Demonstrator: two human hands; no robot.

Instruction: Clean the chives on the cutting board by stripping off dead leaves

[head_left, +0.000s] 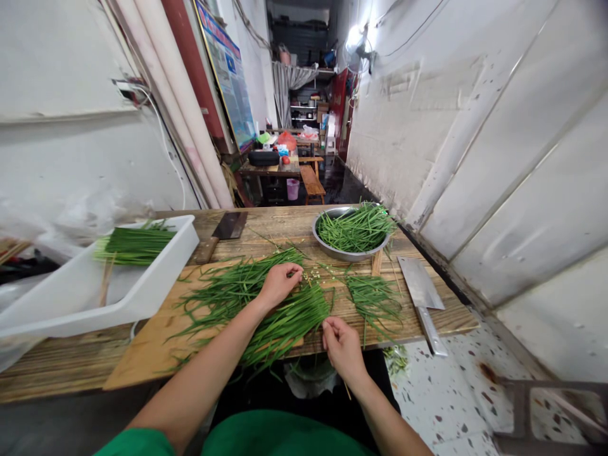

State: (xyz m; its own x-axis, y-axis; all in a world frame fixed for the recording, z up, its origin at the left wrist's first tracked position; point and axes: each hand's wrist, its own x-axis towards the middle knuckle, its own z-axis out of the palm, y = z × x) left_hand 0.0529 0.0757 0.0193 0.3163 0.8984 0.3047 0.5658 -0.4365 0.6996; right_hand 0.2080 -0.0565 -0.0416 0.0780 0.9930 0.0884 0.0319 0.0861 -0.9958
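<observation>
Long green garlic chives [294, 316] lie in a broad pile across the wooden cutting board [137, 354], cut ends to the right. My left hand [282, 283] rests over the far part of the pile, thumb and fingers pinched together; whatever is between them is hidden. Beside the pile's cut ends, my right hand [342, 347] is closed at the near edge of the table. A thin bamboo skewer [348, 390] pokes out below it, and its upper part is hidden by the fingers. A smaller loose bunch of chives [374, 297] lies to the right.
A metal bowl [349, 255] heaped with chives stands at the back. A cleaver [425, 297] lies right, another dark-bladed cleaver [230, 225] back left. The white tray [156, 291] at left holds chives and sticks. Pale sticks [377, 263] lie by the bowl.
</observation>
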